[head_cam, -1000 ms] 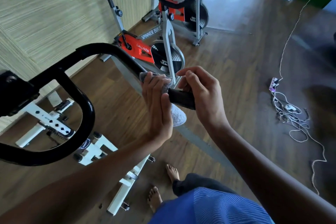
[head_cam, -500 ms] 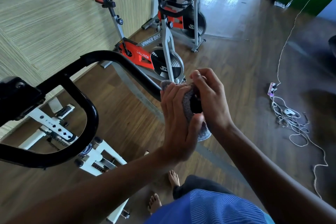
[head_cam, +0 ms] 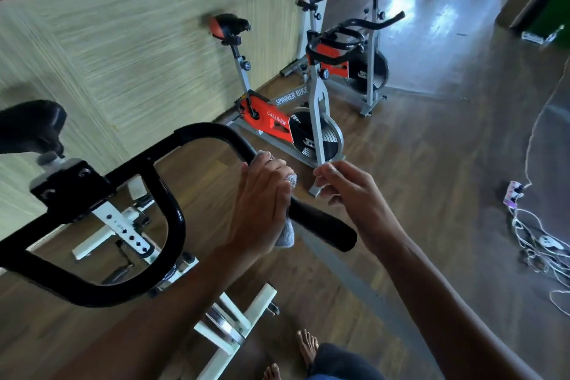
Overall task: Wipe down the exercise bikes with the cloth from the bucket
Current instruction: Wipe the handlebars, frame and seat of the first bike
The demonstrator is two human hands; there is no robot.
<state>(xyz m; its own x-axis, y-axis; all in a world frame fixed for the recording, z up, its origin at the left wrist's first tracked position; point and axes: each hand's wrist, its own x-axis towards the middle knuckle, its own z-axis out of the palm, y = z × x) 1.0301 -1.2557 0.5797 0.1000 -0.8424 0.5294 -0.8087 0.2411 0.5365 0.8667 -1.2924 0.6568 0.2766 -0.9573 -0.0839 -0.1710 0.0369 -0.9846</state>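
Cloth (head_cam: 285, 233), wrapped round the handlebar (head_cam: 324, 229) beneath our left hand (head_cam: 262, 197), whose fingers (head_cam: 269, 165) curl close together over it, we judge to wipe all sides at once, while our right hand (head_cam: 348, 194) hovers just beside, fingers loosely curled round nothing, leaving the bar's end free.
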